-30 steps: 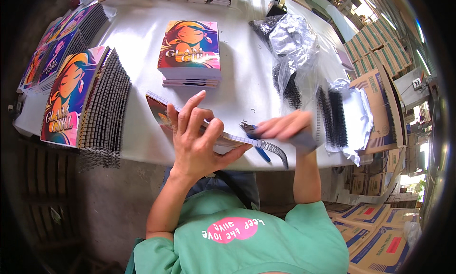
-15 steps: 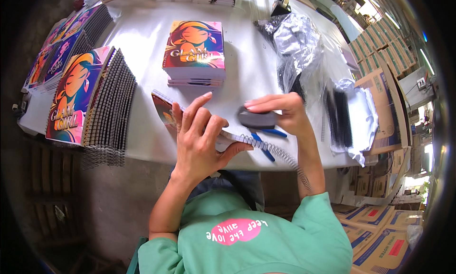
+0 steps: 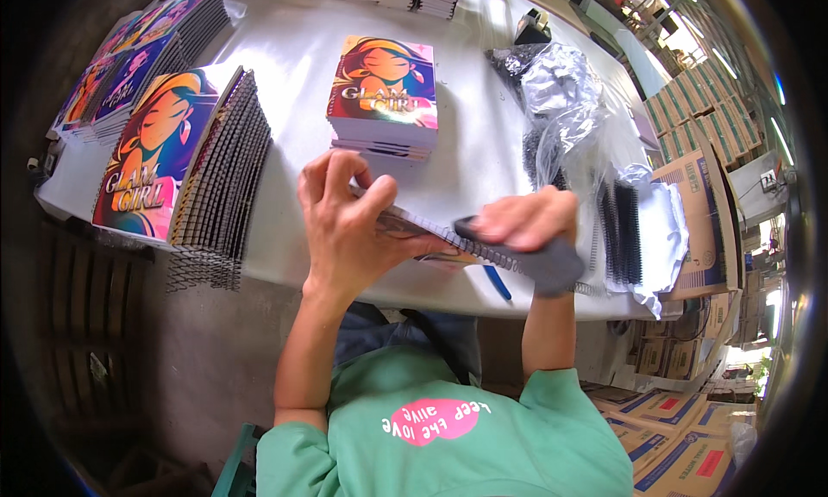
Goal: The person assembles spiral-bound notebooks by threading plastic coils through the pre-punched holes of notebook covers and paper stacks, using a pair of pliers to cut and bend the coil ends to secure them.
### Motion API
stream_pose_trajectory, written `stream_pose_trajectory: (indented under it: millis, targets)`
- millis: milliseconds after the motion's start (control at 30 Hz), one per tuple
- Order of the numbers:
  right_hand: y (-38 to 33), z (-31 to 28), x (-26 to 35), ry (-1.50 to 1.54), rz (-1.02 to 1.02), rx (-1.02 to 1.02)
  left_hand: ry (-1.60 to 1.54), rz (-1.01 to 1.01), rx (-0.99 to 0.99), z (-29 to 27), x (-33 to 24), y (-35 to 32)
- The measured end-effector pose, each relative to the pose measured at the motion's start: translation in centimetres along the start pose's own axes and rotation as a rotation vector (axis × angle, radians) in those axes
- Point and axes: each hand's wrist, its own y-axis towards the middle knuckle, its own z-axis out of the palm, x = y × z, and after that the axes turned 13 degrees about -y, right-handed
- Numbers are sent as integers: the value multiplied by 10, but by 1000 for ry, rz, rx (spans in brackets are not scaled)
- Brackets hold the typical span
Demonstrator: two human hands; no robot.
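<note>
My left hand [image 3: 341, 225] is closed around a notebook [image 3: 404, 221], which it tilts up so that its edge faces me. Along the right part of that edge runs a thin wire coil [image 3: 500, 256], its far end hidden. My right hand [image 3: 530, 221] grips a dark grey, rounded, handheld object [image 3: 556, 266], smeared by motion, whose kind I cannot make out. That object lies against or just over the coil; contact is unclear. Below them, a blue-handled tool [image 3: 497, 283] lies on the table, partly covered.
Ahead stands a stack of notebooks [image 3: 381, 87] with illustrated covers. Taller piles of spiral notebooks [image 3: 164, 152] fill the left side. To the right lie crumpled clear plastic [image 3: 561, 92], a bundle of black coils [image 3: 623, 230] and a cardboard box [image 3: 703, 221].
My right hand has moved right and down with the dark object, along the notebook's edge. The coil now runs straighter along that edge. My left hand has curled its raised fingers around the notebook.
</note>
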Motion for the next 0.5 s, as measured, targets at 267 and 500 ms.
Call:
stream_pose_trajectory:
  millis: [267,500]
  targets:
    - [19,-17,0,-740,350,241,-76,37,28,-6,3,1]
    - [-15,-34,32,-765,379,-505,86,-18,11,-3,-10,-6]
